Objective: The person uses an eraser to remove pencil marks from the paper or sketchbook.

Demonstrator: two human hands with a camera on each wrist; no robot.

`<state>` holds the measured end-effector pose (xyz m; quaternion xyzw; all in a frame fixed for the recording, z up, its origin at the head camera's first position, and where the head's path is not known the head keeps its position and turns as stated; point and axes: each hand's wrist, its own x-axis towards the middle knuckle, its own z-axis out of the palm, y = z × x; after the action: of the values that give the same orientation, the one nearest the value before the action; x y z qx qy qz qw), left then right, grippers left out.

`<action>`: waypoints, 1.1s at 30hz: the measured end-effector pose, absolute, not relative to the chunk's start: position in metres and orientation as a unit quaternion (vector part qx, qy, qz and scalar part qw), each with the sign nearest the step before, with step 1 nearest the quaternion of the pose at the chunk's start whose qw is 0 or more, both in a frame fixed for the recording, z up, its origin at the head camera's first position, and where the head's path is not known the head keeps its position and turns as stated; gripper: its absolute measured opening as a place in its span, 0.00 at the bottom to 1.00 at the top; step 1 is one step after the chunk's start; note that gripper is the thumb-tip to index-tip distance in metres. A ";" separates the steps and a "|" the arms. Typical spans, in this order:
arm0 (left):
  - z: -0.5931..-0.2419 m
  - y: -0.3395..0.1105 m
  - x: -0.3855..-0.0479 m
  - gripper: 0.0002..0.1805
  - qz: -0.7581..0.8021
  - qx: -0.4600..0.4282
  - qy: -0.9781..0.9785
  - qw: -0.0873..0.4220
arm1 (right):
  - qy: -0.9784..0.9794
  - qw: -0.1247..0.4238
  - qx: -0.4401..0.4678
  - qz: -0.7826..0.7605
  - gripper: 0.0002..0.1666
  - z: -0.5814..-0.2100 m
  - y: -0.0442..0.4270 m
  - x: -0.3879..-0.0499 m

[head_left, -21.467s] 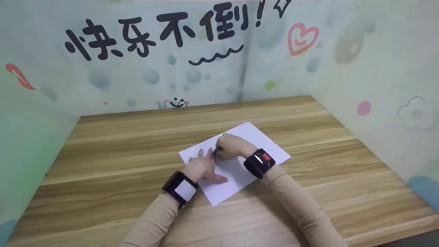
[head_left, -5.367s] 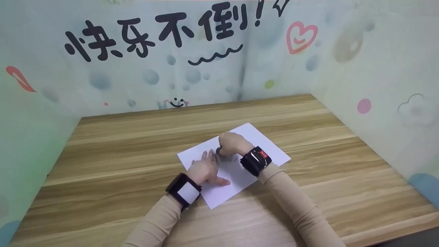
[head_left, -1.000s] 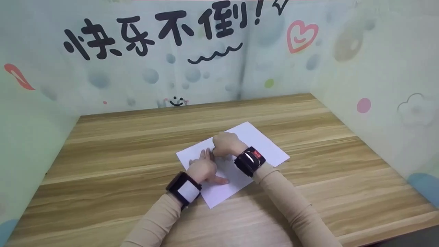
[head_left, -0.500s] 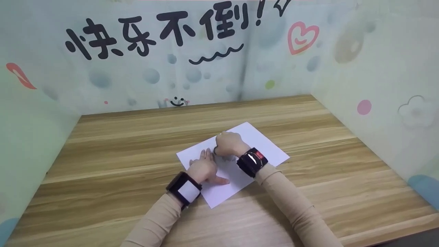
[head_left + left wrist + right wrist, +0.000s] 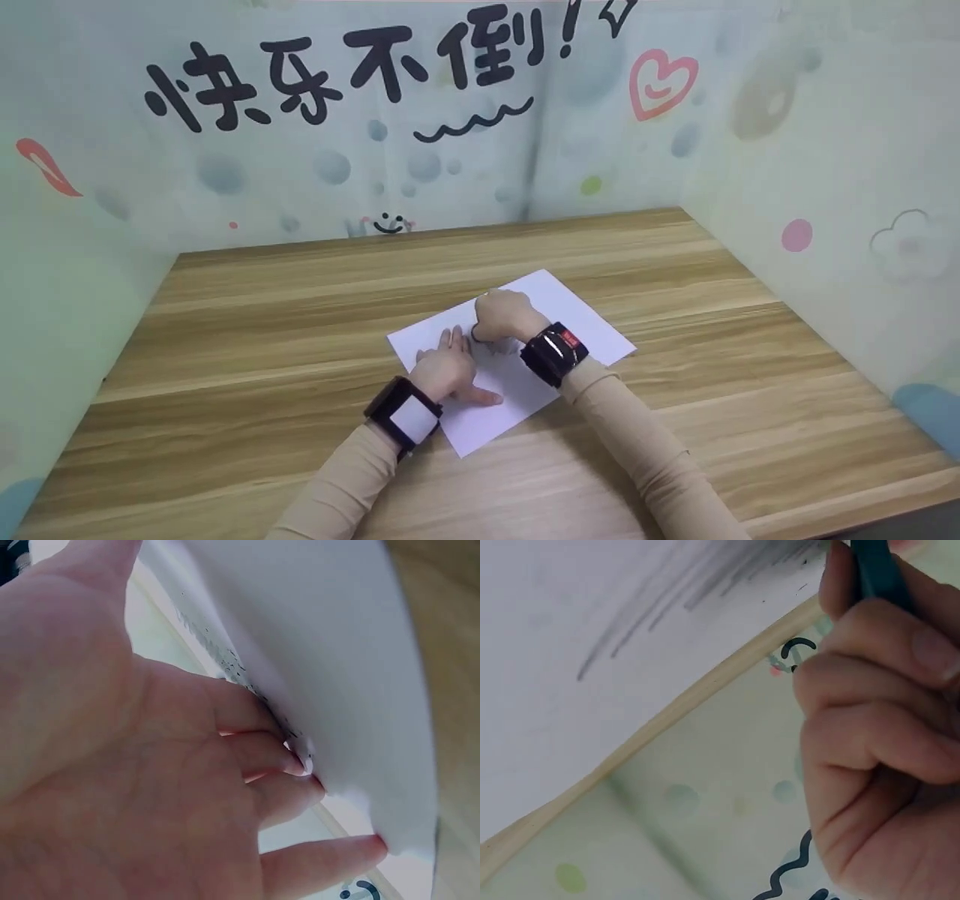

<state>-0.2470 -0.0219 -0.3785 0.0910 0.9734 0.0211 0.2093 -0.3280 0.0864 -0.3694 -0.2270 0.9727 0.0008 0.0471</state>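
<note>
A white sheet of paper (image 5: 559, 300) lies slanted on the table. My left hand (image 5: 444, 373) rests on its left part with fingers extended and thumb out to the side. My right hand (image 5: 504, 313) pinches a short teal block, apparently an eraser (image 5: 877, 574), low over the paper just right of the left fingertips. Its lower end is out of the right wrist view. Grey pencil-like strokes (image 5: 712, 585) and a smudged patch spread beside it. Small dark specks (image 5: 236, 671) lie near the left fingers in the left wrist view.
The wood-grain table (image 5: 300, 315) reaches back to a patterned wall cloth (image 5: 465, 180) with large dark characters. Further cloth panels close off the left and right sides. Both wrists wear black bands, above beige sleeves (image 5: 645, 450).
Over the longer span, the grey marks have grown from a thin squiggle into a smudged patch. In the last second my right hand shifts slightly right; the left stays on the paper.
</note>
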 end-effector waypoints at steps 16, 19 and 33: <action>-0.372 -0.025 -0.247 0.62 0.006 0.096 0.973 0.209 | 0.946 0.126 -0.252 -0.159 0.17 -0.349 0.108 -0.339; -0.372 -0.027 -0.247 0.61 0.000 0.100 0.972 0.211 | 0.936 0.159 -0.282 -0.139 0.14 -0.353 0.107 -0.339; -0.373 -0.025 -0.247 0.61 0.000 0.102 0.969 0.224 | 0.933 0.049 -0.353 -0.045 0.14 -0.368 0.097 -0.336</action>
<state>-0.2473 -0.0249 -0.3733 0.1024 0.9692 0.0002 0.2240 -0.3359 0.0971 -0.3682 -0.3532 0.9332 -0.0448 0.0490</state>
